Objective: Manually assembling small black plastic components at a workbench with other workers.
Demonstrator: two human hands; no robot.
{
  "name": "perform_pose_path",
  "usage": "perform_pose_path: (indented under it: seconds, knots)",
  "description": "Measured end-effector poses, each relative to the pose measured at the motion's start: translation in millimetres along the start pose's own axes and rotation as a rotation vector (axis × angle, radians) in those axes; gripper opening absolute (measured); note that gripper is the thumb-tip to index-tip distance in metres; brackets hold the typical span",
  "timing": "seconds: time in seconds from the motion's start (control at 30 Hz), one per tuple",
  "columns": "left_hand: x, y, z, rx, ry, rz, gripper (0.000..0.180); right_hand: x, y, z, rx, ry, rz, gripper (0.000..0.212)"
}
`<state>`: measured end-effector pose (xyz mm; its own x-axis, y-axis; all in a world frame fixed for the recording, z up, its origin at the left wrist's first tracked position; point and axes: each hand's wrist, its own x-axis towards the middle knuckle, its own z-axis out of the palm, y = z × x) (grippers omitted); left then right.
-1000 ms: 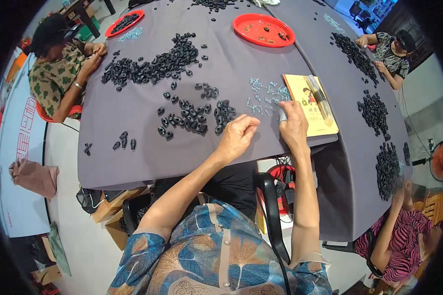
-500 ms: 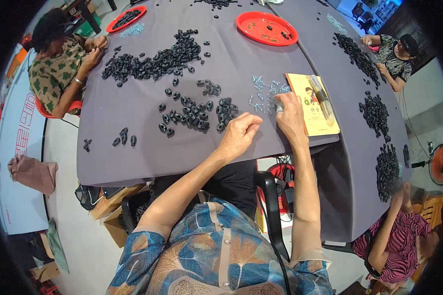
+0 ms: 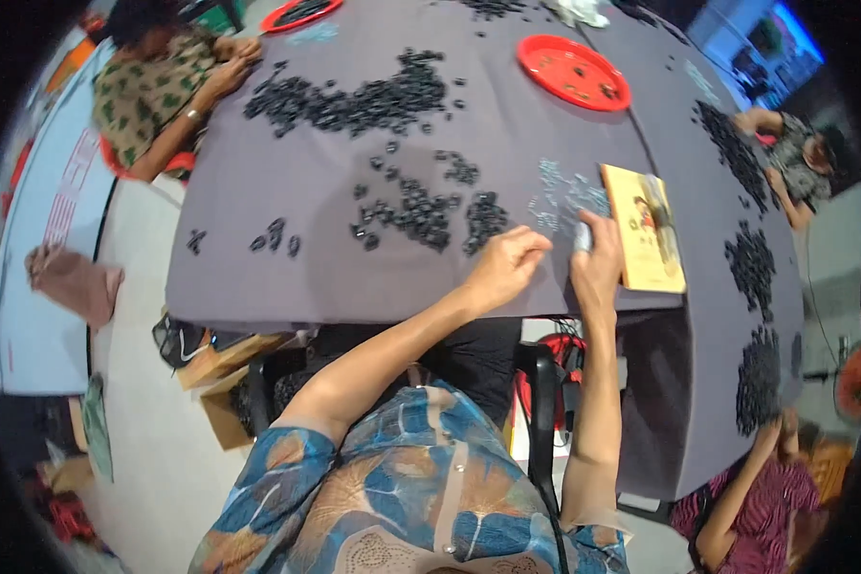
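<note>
My left hand [image 3: 509,269] is closed in a pinch just above the table's near edge, beside a cluster of small black plastic pieces [image 3: 486,220]. Whatever sits between its fingertips is hidden. To the right, my right hand [image 3: 597,258] has its fingers curled together, with a white wrap or cover [image 3: 582,238] on one finger. Its fingertips are at the near side of scattered small metal springs [image 3: 548,191]. Anything in that hand is too small to make out. Farther left lies another group of loose black pieces [image 3: 416,212].
A yellow booklet [image 3: 639,268] with a pen-like object on it lies right of my right hand. Behind are a large black heap [image 3: 373,103] and a red tray [image 3: 536,55]. Co-workers sit left and right at the grey-covered table [image 3: 230,239]. A black chair arm [image 3: 542,383] stands below.
The whole view has shifted, so the table appears farther right and slightly lower. My right hand has drawn back a little from the springs. My left hand stays pinched.
</note>
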<state>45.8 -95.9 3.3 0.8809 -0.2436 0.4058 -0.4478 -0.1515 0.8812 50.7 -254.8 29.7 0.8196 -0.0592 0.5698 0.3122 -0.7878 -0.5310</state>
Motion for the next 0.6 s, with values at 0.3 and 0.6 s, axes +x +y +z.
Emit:
perform_pose_path:
  seconds: [0.3,0.6]
  knots:
    - [-9,4,-11,-0.008,0.207,0.213,0.014,-35,-31,31,0.436,-0.048,0.39,0.019]
    - [-73,18,-158,0.531,0.36,0.296,0.016,-39,-39,31,0.46,-0.067,0.279,0.013]
